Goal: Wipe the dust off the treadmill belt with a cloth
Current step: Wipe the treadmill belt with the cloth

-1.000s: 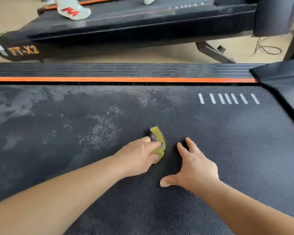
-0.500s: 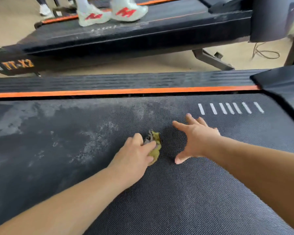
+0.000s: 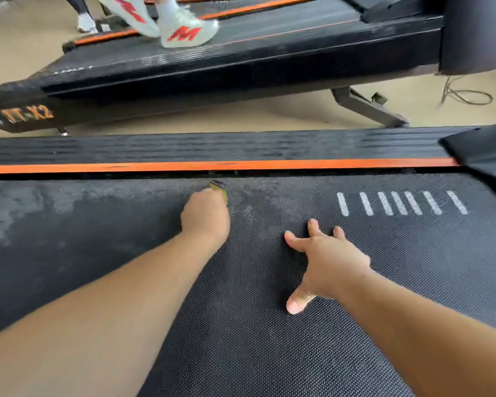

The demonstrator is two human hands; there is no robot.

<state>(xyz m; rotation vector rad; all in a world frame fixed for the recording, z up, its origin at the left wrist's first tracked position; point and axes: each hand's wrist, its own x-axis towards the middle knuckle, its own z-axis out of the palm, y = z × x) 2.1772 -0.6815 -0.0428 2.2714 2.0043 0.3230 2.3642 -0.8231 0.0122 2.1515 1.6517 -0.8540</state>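
Under left hand [image 3: 205, 214] — cloth [image 3: 218, 189], far-edge belt [image 3: 269, 339]

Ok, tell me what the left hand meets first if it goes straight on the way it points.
The left hand, gripping the yellow-green cloth, points at the far edge of the black textured treadmill belt. After a short dusty strip, it would probably meet the orange-striped black side rail first.

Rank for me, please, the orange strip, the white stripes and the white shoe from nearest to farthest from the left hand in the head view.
1. orange strip: just beyond the left hand, which grips the cloth at the far edge of the belt.
2. white stripes: on the belt, off to the hand's right.
3. white shoe: up on the neighbouring treadmill, across the floor gap.
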